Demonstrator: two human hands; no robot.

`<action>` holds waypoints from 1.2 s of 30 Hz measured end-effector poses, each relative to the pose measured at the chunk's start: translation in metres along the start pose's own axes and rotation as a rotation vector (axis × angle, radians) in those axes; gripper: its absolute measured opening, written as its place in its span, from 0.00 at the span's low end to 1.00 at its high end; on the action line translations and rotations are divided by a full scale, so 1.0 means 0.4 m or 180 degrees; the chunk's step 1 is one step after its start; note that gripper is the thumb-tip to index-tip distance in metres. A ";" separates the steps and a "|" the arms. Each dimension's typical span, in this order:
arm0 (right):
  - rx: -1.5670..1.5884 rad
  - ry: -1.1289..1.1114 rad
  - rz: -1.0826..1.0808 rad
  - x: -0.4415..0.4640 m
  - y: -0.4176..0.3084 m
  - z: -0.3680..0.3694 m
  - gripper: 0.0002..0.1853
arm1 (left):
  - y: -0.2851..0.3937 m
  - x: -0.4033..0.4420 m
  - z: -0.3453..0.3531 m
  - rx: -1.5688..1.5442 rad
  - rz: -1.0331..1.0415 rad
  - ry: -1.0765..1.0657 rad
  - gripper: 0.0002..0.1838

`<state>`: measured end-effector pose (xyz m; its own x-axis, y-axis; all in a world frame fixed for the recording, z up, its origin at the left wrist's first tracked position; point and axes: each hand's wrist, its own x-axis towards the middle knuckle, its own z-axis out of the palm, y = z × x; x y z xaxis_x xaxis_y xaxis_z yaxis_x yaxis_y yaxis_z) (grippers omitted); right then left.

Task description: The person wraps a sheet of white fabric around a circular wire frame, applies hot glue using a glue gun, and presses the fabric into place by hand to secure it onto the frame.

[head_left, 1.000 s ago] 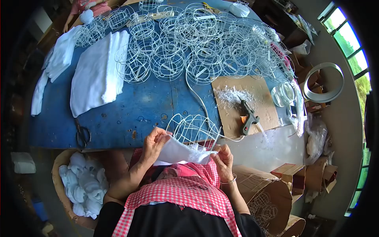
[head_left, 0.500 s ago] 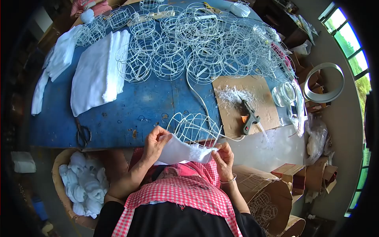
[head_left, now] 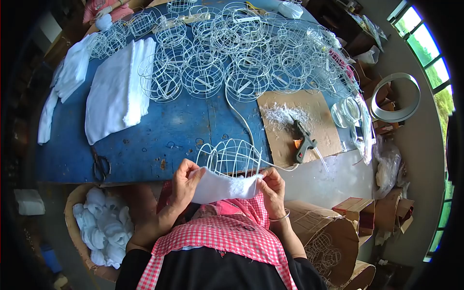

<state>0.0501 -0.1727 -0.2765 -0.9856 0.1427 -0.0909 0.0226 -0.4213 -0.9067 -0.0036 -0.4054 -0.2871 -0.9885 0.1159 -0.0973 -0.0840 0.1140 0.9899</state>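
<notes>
Grip of the left hand (head_left: 183,183) is clamped, thumb against fingers, on one end of a white cloth (head_left: 215,187); the opposite end is pinched likewise by the right hand (head_left: 273,192). The cloth is held spread between both hands, before the near edge of the blue worktop (head_left: 183,125). Part of a wire cage (head_left: 229,153) is hidden behind the cloth. To the right, a glue gun (head_left: 304,144) is laid on a cardboard sheet (head_left: 325,118). To the left, scissors (head_left: 100,165) and stacked white sheets (head_left: 113,96) are placed. Further wire cages (head_left: 203,72) are grouped across the far side.
</notes>
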 end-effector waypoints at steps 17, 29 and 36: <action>-0.0097 -0.0097 -0.0015 0.038 0.003 0.024 0.06 | 0.083 -0.022 0.057 0.2614 0.2386 -0.0260 0.39; 0.0037 -0.0072 -0.0185 0.040 0.017 0.027 0.05 | 0.081 -0.040 0.096 0.2532 0.2649 -0.0274 0.26; 0.0129 -0.0042 -0.0295 0.043 0.035 0.022 0.04 | 0.082 -0.039 0.108 0.2645 0.2692 -0.0092 0.27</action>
<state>0.0320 -0.1840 -0.2873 -0.9853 0.1709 -0.0016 -0.0753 -0.4427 -0.8935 0.0144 -0.3610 -0.2577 -0.6867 0.4833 0.5430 0.7126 0.5951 0.3716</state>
